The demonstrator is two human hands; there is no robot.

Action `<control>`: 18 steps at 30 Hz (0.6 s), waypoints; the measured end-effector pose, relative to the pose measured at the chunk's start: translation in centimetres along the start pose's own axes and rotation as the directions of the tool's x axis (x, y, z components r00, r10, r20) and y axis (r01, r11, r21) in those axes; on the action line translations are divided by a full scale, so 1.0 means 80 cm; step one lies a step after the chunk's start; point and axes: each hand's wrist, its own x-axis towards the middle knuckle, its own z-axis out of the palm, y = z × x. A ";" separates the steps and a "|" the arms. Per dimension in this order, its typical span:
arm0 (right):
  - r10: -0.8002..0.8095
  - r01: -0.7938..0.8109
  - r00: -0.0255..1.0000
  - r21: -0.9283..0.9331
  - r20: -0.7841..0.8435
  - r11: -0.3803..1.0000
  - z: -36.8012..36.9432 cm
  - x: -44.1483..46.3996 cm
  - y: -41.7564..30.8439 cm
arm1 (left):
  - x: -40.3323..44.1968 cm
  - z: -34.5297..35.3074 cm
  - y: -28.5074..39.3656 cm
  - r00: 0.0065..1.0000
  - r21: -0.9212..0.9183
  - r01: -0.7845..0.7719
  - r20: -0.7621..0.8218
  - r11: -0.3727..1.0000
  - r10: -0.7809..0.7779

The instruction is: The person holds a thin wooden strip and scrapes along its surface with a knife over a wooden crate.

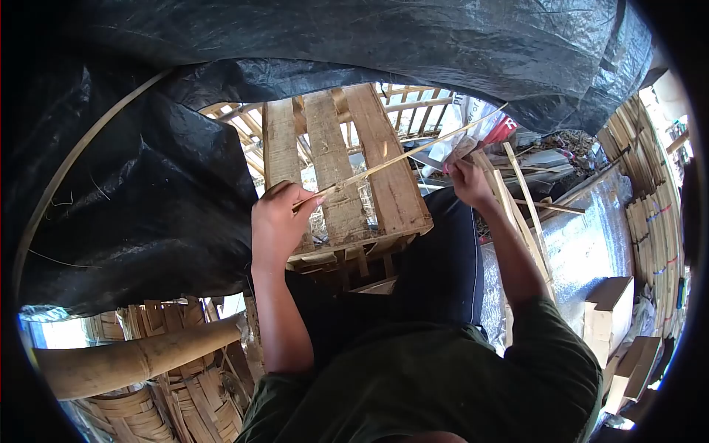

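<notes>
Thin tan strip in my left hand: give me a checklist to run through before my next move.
1. Left hand gripping the thin tan strip: ok, pinched near one end.
2. Strip in one piece: ok, no break shows.
3. Solid surface beneath: not ok, the slatted brown wooden platform has gaps.
4. Far tip clear of the crumpled black plastic sheet: cannot tell, they appear very close in this view.
5. Right hand free: cannot tell, it is curled beside the white-and-red printed bag.

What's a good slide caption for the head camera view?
Left hand pinching a thin pale strip over slatted wooden boards, with dark plastic sheeting alongside.
</notes>
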 end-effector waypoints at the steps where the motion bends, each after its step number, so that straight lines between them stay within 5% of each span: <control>1: -0.004 0.006 1.000 0.243 -0.008 0.970 0.000 -0.010 -0.013 | 0.001 0.001 0.002 1.000 -0.009 0.008 -0.006 1.000 -0.008; 2: -0.008 0.010 1.000 0.246 -0.010 0.969 -0.004 -0.017 -0.028 | 0.003 0.001 0.004 1.000 -0.005 0.007 -0.009 1.000 -0.007; 4: -0.349 0.309 0.926 0.243 0.141 0.919 -0.007 -0.025 -0.049 | 0.003 -0.001 0.010 1.000 -0.002 0.019 0.023 1.000 -0.019; 5: -0.347 0.306 0.927 0.248 0.141 0.919 -0.002 -0.021 -0.053 | 0.004 -0.002 0.013 0.999 0.002 0.021 0.027 1.000 -0.021; 7: -0.582 0.553 0.773 0.179 0.254 0.813 0.010 -0.004 -0.052 | 0.008 -0.004 0.019 0.999 -0.006 0.033 0.030 0.999 -0.033; 8: -0.612 0.596 0.769 0.139 0.186 0.791 0.021 0.009 -0.042 | 0.010 -0.006 0.020 0.999 0.000 0.029 0.035 1.000 -0.029; 9: -0.553 0.543 0.831 -0.131 -0.055 0.829 0.050 0.019 -0.003 | 0.011 -0.008 0.019 0.999 0.011 0.022 0.027 1.000 -0.022; 10: 0.117 -0.087 0.992 -0.460 0.037 0.884 0.071 0.040 0.033 | 0.008 -0.009 0.020 1.000 0.020 0.020 0.020 1.000 -0.021; 11: 0.434 -0.427 0.898 -0.380 -0.074 0.820 0.072 0.049 0.072 | 0.005 -0.010 0.023 0.999 0.023 0.028 0.025 0.999 -0.029; 12: 0.551 -0.543 0.832 -0.306 -0.067 0.782 0.073 0.047 0.110 | 0.005 -0.013 0.026 0.999 0.020 0.029 0.018 0.999 -0.029; 13: 0.564 -0.579 0.815 -0.211 -0.134 0.787 0.059 0.040 0.088 | 0.007 -0.018 0.026 1.000 0.020 0.024 0.012 1.000 -0.024; 15: 0.324 -0.320 0.946 -0.113 0.024 0.941 0.036 0.018 0.078 | 0.005 -0.023 0.023 0.998 0.034 0.056 0.017 0.998 -0.057; 16: 0.325 -0.319 0.945 -0.116 0.038 0.941 0.020 0.006 0.064 | 0.004 -0.024 0.023 0.999 0.036 0.046 0.006 0.998 -0.046; 18: 0.479 -0.731 0.636 0.273 0.606 0.625 -0.027 -0.028 0.019 | -0.001 -0.021 0.021 0.999 0.030 0.031 0.009 0.999 -0.031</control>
